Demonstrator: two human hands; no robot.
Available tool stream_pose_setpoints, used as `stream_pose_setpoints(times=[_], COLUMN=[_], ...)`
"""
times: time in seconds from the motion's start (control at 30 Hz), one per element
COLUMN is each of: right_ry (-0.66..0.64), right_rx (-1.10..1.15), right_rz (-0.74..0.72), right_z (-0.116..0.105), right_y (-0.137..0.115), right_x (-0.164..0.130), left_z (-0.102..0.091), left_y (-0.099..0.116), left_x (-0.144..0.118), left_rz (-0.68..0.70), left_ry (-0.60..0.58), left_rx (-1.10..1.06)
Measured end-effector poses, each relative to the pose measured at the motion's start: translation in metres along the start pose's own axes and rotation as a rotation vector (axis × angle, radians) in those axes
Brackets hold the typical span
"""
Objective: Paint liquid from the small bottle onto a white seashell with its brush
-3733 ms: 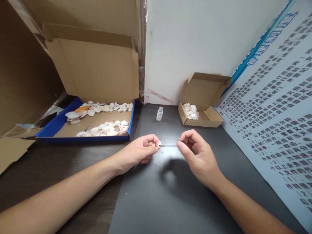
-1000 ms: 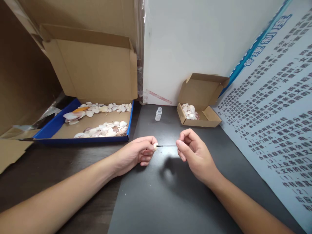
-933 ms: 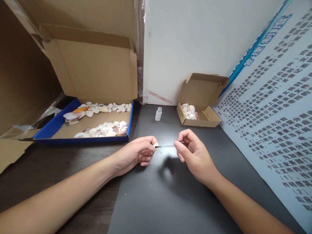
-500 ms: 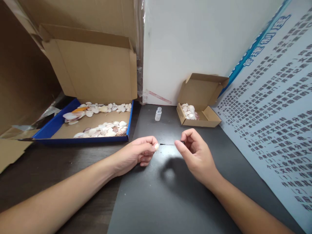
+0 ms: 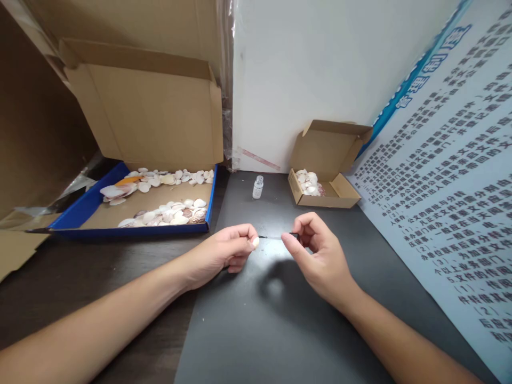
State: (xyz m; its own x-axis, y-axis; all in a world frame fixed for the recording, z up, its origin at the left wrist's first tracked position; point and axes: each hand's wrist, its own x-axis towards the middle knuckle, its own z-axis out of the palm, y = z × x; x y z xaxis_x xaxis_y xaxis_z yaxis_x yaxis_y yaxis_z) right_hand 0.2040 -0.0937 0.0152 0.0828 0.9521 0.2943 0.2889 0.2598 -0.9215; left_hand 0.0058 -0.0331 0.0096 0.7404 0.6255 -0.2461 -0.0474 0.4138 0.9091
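My left hand (image 5: 234, 246) pinches a small pale seashell (image 5: 255, 242) between thumb and fingers, above the dark table. From the right, my right hand (image 5: 314, 248) grips the black cap of a thin brush (image 5: 272, 238). Its dark bristle tip points left and lies at the shell's edge; whether it touches cannot be told. Behind the hands a small clear glass bottle (image 5: 258, 188) with a white label stands upright, its cap off.
At the left, a blue-sided cardboard box (image 5: 132, 233) with raised lid holds many seashells. A smaller brown box (image 5: 332, 201) at the back right holds white shells. Behind stands a white panel (image 5: 276, 80); a printed poster (image 5: 452, 213) leans along the right.
My right hand has moved slightly left, bringing the brush tip closer to the shell. The whole view has shifted a little. My left hand keeps its pinch on the shell.
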Motion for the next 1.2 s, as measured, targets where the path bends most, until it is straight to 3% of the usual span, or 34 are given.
stream_pose_setpoints(times=[0.2,0.33,0.47,0.57,0.73,0.87,1.03,1.2], right_ry=[-0.018,0.068,0.011,0.051,-0.016,0.048,-0.026,0.038], right_rx=[0.023,-0.049,-0.035,-0.093,-0.009,-0.074,0.011,-0.045], right_rz=[0.004,-0.036,-0.032,-0.029,-0.02,-0.005,-0.005,0.003], right_z=[-0.001,-0.0009,0.0003,0.0011,0.0014,0.0009,0.0021,0.0025], right_y=[-0.0008,-0.0011,-0.0011,-0.001,-0.0008,0.0001,0.0018,0.0014], right_x=[0.0004,0.0002,-0.0002,-0.0001,-0.0005,-0.0001,-0.0004,-0.001], left_z=[-0.0004,0.0008,0.0003,-0.0012,-0.0025,-0.0022,-0.0037,-0.0037], left_y=[-0.0038,-0.0043,-0.0048,-0.0057,-0.0061,-0.0055,-0.0068,-0.0074], left_x=[0.0029,0.0039,0.0042,0.0051,0.006,0.0055,0.0062,0.0065], left_rz=[0.094,0.116,0.124,0.13,0.124,0.126,0.123,0.117], left_ry=[0.025,0.035,0.035,0.025,0.017,0.02,0.013,0.011], left_rx=[0.069,0.137,0.159,0.166,0.163,0.162,0.15,0.135])
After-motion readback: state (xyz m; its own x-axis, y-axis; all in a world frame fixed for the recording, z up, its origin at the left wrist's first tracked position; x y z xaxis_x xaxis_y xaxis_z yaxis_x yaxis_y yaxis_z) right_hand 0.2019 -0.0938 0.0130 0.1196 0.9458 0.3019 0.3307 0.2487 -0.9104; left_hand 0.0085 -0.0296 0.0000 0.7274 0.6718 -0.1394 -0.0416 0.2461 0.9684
